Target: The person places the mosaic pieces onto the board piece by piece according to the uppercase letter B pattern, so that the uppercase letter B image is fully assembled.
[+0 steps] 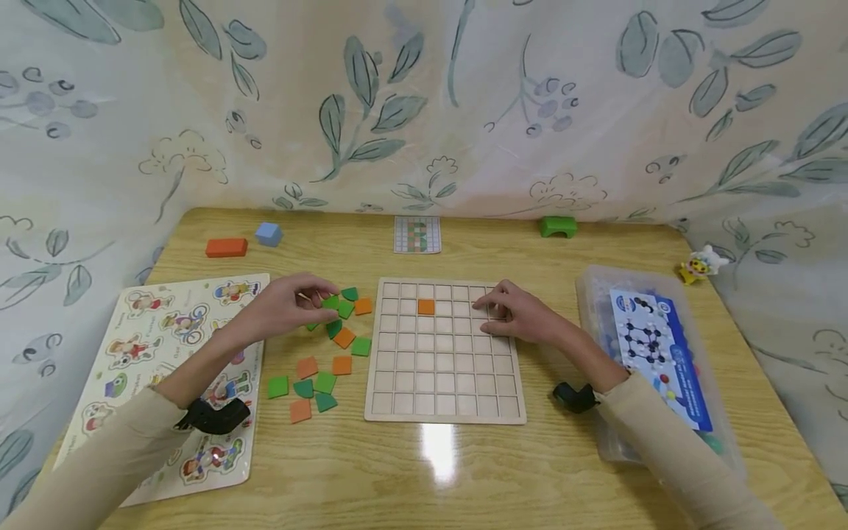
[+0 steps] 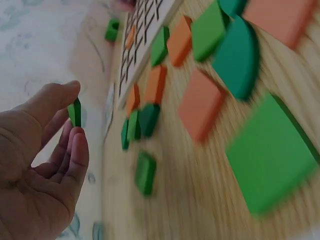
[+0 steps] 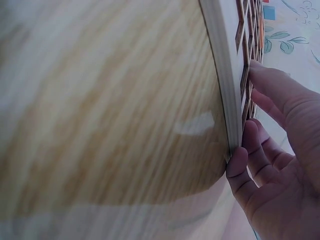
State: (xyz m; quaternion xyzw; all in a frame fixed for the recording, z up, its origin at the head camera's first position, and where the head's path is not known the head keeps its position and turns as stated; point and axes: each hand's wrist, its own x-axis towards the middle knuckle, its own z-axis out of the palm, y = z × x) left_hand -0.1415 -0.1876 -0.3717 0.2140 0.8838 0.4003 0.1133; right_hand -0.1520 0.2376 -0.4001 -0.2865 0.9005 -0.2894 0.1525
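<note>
My left hand [image 1: 291,305] pinches a green tile [image 2: 75,113] between thumb and fingertips, above a scatter of loose wooden tiles. These are orange squares [image 1: 341,365], light green squares [image 1: 278,387] and dark green rounded pieces [image 1: 326,401], lying left of a wooden grid board [image 1: 445,383]. One orange square tile [image 1: 426,307] sits in a cell in the board's second row from the far edge. My right hand [image 1: 520,313] rests at the board's right side with fingers loosely bent. In the right wrist view its fingertips touch the board's surface and edge.
A small pattern card [image 1: 417,235] lies behind the board. A picture puzzle board [image 1: 159,368] is at the left, a clear plastic box [image 1: 662,353] at the right. Red [image 1: 227,248], blue [image 1: 268,234] and green [image 1: 559,226] blocks and a small figurine [image 1: 701,265] stand farther back.
</note>
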